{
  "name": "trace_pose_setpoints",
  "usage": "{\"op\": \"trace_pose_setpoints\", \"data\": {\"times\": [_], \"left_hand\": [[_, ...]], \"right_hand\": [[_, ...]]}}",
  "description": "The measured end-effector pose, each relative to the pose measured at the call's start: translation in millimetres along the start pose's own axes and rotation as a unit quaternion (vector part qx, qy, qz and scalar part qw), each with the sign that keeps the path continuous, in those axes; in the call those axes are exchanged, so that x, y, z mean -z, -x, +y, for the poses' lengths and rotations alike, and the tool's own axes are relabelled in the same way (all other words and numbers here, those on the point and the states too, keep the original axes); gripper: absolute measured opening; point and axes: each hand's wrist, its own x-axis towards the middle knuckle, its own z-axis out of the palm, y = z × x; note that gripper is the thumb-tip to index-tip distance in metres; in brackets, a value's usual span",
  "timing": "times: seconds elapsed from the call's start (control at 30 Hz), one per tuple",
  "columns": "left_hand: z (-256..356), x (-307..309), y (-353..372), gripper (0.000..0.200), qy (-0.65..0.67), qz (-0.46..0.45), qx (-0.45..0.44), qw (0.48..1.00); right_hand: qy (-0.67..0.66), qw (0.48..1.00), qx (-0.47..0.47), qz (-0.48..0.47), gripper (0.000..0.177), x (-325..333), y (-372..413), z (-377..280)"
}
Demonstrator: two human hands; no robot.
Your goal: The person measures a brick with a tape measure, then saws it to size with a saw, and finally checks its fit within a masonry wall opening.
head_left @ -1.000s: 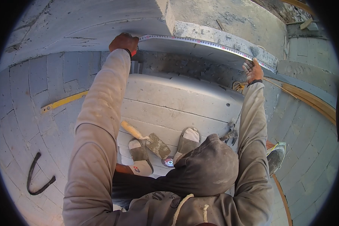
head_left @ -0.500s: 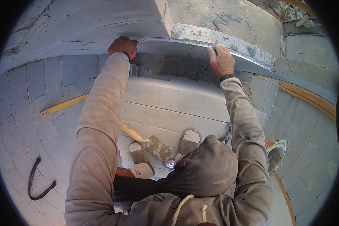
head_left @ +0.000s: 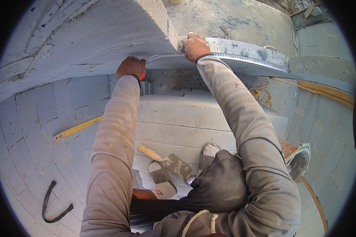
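A white measuring tape [head_left: 249, 60] with red and black marks is stretched along the front face of a grey block ledge [head_left: 279, 59]. My left hand [head_left: 131, 67] is closed around the tape's left end, below the taller block wall [head_left: 106, 35]; something red shows at its edge, and the case is hidden. My right hand [head_left: 196, 46] sits on the ledge by the corner of the taller block, over the tape line. Its fingers are curled together with the thumb side toward the corner; what they pinch, if anything, cannot be made out.
Between the sandaled feet lies a trowel [head_left: 178, 165] with a wooden handle. A yellow bar [head_left: 77, 128] leans at left above a black strap [head_left: 51, 203]. Coiled rope [head_left: 261, 94], wooden boards [head_left: 328, 93] and a mortar-stained container [head_left: 298, 162] are at right.
My right hand has moved left along the ledge, from the middle of the tape to the taller block's corner. My left hand still grips the tape end. The view has shifted slightly.
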Motion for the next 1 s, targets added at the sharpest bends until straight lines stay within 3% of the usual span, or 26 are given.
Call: {"op": "trace_pose_setpoints", "data": {"times": [0.03, 0.1, 0.2, 0.27, 0.3, 0.37, 0.5, 0.57, 0.63, 0.7, 0.77, 1.0], "left_hand": [[-2.5, -2.2, -2.7, 0.026, 0.016, 0.000, 0.004, 1.000], [-7.0, -7.8, -9.6, 0.025, 0.014, 0.013, 0.006, 1.000], [-9.5, -14.7, -12.9, 0.030, 0.030, 0.025, 0.001, 0.999], [-15.2, -18.8, -18.5, 0.038, 0.057, 0.022, -0.009, 0.998], [-18.5, -22.0, -23.9, 0.037, 0.068, 0.012, -0.023, 0.997], [-20.6, -23.8, -25.2, 0.034, -0.029, 0.030, -0.099, 0.994], [-26.7, -31.0, -34.7, 0.028, -0.104, 0.059, -0.176, 0.977], [-31.4, -31.2, -39.3, 0.025, -0.123, 0.063, -0.215, 0.967], [-38.4, -38.8, -46.7, 0.023, -0.127, 0.072, -0.240, 0.960], [-39.3, -36.8, -51.5, 0.022, -0.133, 0.087, -0.262, 0.952], [-38.7, -31.4, -52.1, 0.022, -0.142, 0.071, -0.259, 0.953], [-60.2, -58.5, -103.2, 0.026, -0.164, 0.091, -0.302, 0.935]], "right_hand": [[-0.001, 1.000, -0.005, 0.002, 0.028, 0.9, -1.2, 3.0], [-0.075, 0.991, -0.054, 0.092, 0.027, 1.5, -4.7, 12.3], [-0.205, 0.938, -0.148, 0.237, 0.033, 15.1, 5.4, 48.3], [-0.189, 0.876, -0.180, 0.406, 0.039, 13.0, 20.9, 87.5], [-0.178, 0.878, -0.190, 0.401, 0.039, 16.6, 39.0, 106.1], [-0.207, 0.868, -0.243, 0.381, 0.045, 26.8, 80.3, 143.3], [-0.300, 0.838, -0.298, 0.345, 0.035, 21.4, 205.7, 169.0], [-0.380, 0.786, -0.360, 0.329, 0.027, 13.7, 271.9, 156.6], [-0.397, 0.755, -0.408, 0.325, 0.024, -4.0, 333.8, 136.8], [-0.353, 0.761, -0.464, 0.283, 0.022, -33.3, 393.4, 116.1], [-0.398, 0.714, -0.509, 0.269, 0.020, -43.8, 430.5, 78.7], [-0.317, 0.732, -0.580, 0.164, 0.018, -122.8, 513.5, -2.4]]}}
